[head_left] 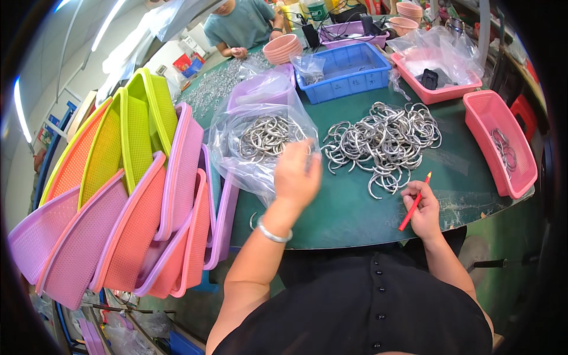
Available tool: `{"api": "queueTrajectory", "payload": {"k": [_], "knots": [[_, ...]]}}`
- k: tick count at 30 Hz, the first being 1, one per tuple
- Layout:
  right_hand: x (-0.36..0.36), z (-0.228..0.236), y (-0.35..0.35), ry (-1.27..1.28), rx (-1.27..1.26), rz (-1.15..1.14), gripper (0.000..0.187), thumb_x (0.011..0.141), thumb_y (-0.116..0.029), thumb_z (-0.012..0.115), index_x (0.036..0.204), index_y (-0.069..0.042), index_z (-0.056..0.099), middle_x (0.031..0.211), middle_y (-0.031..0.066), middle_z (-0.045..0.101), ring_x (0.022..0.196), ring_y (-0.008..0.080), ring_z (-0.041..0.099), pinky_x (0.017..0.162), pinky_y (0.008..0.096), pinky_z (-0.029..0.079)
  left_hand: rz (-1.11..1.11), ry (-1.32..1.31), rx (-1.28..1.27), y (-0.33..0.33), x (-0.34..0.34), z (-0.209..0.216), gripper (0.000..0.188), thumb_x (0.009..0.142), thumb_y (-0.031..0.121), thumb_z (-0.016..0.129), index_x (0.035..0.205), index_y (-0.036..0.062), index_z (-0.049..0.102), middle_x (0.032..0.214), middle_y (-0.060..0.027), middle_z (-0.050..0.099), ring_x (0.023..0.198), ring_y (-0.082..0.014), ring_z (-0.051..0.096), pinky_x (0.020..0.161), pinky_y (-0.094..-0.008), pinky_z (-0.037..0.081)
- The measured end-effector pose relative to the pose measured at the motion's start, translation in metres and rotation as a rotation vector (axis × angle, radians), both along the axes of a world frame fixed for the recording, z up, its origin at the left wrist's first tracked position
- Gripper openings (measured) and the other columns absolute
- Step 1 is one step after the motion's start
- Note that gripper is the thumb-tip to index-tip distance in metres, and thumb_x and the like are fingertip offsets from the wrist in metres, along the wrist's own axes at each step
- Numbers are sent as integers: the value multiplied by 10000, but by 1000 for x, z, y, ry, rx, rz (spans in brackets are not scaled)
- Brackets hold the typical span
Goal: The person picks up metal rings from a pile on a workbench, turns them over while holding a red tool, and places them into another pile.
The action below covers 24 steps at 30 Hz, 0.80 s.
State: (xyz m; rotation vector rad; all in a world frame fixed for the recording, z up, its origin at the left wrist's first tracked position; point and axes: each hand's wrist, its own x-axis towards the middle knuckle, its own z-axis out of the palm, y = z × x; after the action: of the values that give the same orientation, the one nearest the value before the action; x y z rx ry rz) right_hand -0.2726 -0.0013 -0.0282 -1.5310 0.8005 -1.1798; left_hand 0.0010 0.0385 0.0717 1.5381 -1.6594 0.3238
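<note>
My left hand (297, 177), with a silver bangle on its wrist, is over the right edge of a clear plastic bag (228, 139). Its fingers are smeared by motion, so what they hold, if anything, does not show. Inside the bag lies a heap of shiny curved metal rings (266, 135). A larger pile of open, C-shaped metal rings (384, 139) is spread on the green table (337, 222), right of that hand. At the pile's near right side, my right hand (425, 213) is closed around a red pencil (415, 202), its tip pointing up and away.
Stacked mesh baskets (139, 213) in purple, pink and green crowd the left. A blue bin (346, 71) and pink trays (438, 83) stand behind the pile; another pink tray (503, 145) holds a few rings at right. Across the table sits another person (242, 26).
</note>
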Motion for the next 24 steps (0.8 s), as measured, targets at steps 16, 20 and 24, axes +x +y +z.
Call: {"api": "queueTrajectory", "payload": {"k": [16,20,24], "knots": [[1,-1,2,44,-44,-15,257,796,64,532,1039,-12,495,860,59,579,715,76,515,629,207,436,-394,-110,665,-11,-64,-54,161,761,158,618,892,72,581,901,-81,515,884,-275,510,765,-372,424],[0,-1,2,49,-64,-19,255,792,57,541,1035,-7,496,850,63,581,718,86,530,633,216,446,-426,-27,656,-7,-67,-53,131,766,163,616,853,78,567,889,-78,515,873,-278,513,742,-374,421],[-1,2,4,42,-35,-29,241,786,48,553,1016,-6,506,835,67,584,726,102,551,648,232,457,-427,-9,647,-5,-68,-48,134,762,160,621,852,79,565,885,-79,515,864,-277,517,729,-372,425]]}}
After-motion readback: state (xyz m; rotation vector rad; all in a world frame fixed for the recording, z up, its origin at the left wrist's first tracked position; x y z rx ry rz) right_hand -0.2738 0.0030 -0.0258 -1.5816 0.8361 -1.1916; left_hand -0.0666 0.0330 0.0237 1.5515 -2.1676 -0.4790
